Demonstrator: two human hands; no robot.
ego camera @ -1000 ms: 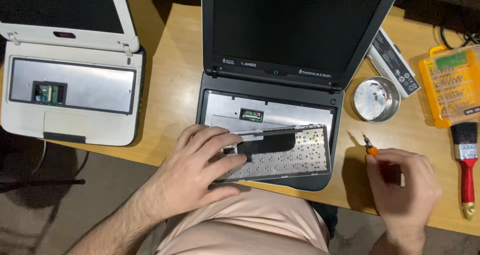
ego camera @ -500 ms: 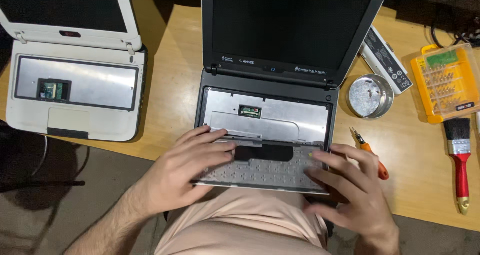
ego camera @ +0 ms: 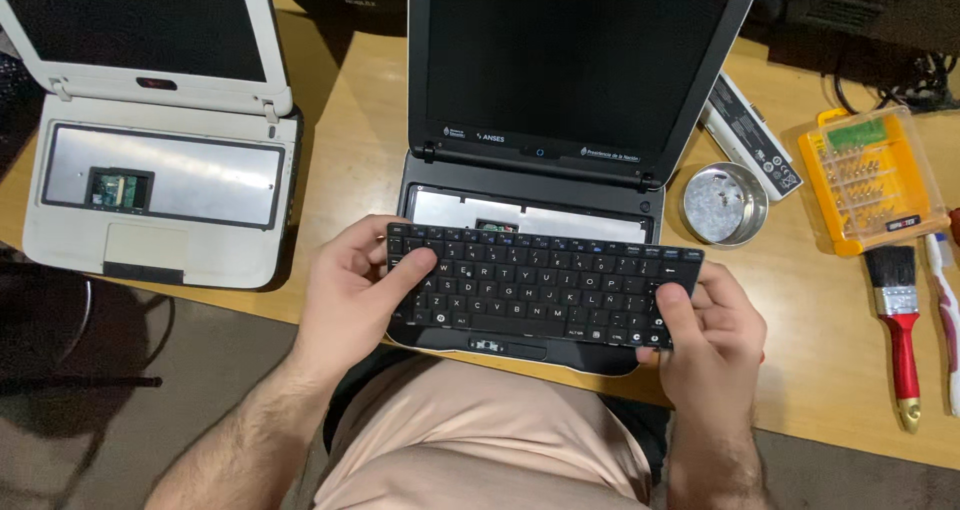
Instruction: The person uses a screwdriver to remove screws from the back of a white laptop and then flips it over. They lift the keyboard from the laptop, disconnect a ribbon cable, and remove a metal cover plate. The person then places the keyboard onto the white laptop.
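Note:
A black laptop keyboard (ego camera: pixel 540 285) is held keys-up over the base of an open dark laptop (ego camera: pixel 560 80). My left hand (ego camera: pixel 350 285) grips its left end, thumb lying across the keys. My right hand (ego camera: pixel 715 330) grips its right end, thumb on the lower right keys. Behind the keyboard, the laptop's bare metal keyboard bay (ego camera: pixel 590 220) shows, with a small opening in it. The laptop's front edge and touchpad buttons (ego camera: pixel 500 348) peek out below the keyboard.
A white laptop (ego camera: pixel 160 170) without keyboard sits open at left. On the wooden table (ego camera: pixel 350 120) to the right are a round metal tin (ego camera: pixel 723 205), a white flat pack (ego camera: pixel 750 135), a yellow screwdriver-bit case (ego camera: pixel 870 175) and a red-handled brush (ego camera: pixel 895 320).
The keyboard lay face down on the laptop base under both hands; now it is turned keys-up and lifted. One second ago my right hand was on the table by an orange screwdriver.

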